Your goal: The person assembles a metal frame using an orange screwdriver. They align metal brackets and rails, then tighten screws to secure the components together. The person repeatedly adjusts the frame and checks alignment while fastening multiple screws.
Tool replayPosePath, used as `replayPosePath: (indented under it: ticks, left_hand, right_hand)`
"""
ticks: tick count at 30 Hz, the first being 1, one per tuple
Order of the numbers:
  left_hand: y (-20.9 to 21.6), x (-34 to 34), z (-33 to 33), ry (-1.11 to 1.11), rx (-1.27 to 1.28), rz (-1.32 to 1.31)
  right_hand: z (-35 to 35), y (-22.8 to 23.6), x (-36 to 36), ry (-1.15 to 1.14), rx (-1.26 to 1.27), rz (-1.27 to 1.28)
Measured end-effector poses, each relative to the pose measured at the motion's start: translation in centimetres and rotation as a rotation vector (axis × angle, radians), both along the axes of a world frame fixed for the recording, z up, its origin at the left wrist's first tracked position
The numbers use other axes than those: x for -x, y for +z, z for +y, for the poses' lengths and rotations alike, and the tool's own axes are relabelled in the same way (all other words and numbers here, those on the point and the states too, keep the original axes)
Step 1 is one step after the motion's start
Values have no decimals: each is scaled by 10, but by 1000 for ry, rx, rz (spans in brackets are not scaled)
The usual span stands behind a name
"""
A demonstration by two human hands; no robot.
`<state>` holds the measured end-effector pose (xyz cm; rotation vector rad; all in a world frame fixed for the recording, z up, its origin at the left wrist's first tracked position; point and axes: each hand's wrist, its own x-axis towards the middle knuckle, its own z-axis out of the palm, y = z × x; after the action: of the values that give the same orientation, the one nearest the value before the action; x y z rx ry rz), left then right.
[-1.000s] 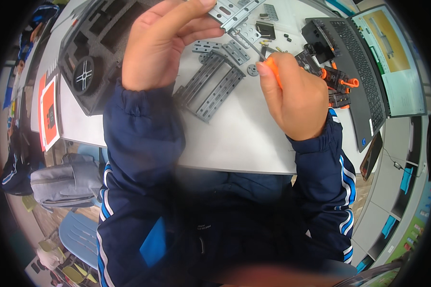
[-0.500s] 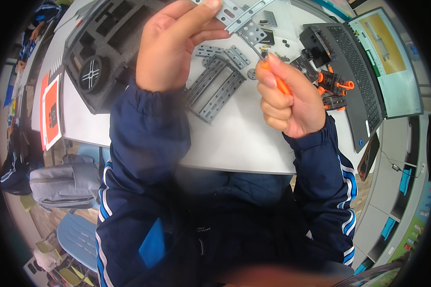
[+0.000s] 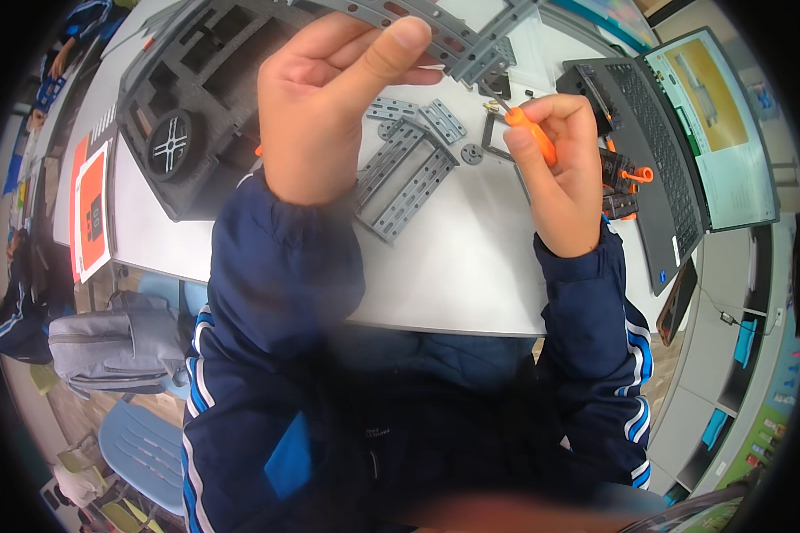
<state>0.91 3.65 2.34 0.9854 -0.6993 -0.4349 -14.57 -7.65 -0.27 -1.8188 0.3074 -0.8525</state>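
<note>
My left hand (image 3: 329, 98) is closed on a grey perforated metal frame (image 3: 453, 40), thumb on top, held up at the far edge of the view. An orange-handled screwdriver (image 3: 533, 135) sits in my right hand (image 3: 564, 169), pinched between thumb and fingers. Its thin shaft points up and left to the frame's lower corner; whether the tip sits in a screw I cannot tell. Below the hands, a second grey frame of perforated beams (image 3: 409, 178) lies on the white table (image 3: 453, 275). Near it are a short perforated plate (image 3: 442, 121) and a small round grey disc (image 3: 472, 155).
At right stands an open laptop (image 3: 662, 133), with black and orange parts (image 3: 620, 173) beside its keyboard. A black foam-lined case (image 3: 213, 80) with a black wheel (image 3: 171, 145) fills the left. A grey backpack (image 3: 116, 342) and a blue chair (image 3: 142, 453) are beyond the table edge.
The metal frame has turned and come nearer, showing more of its beams. My right hand has shifted right and slightly up, with its fingers now higher on the screwdriver handle.
</note>
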Motion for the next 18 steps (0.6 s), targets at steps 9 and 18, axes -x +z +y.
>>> replayPosePath:
  ticks: [9, 18]
  left_hand:
    - [-2, 5, 5, -196, 248, -301]
    - [-5, 4, 7, -140, 220, -409]
  right_hand:
    - [-17, -9, -1, 135, -190, -97]
    - [-17, -12, 0, 162, -266, -58]
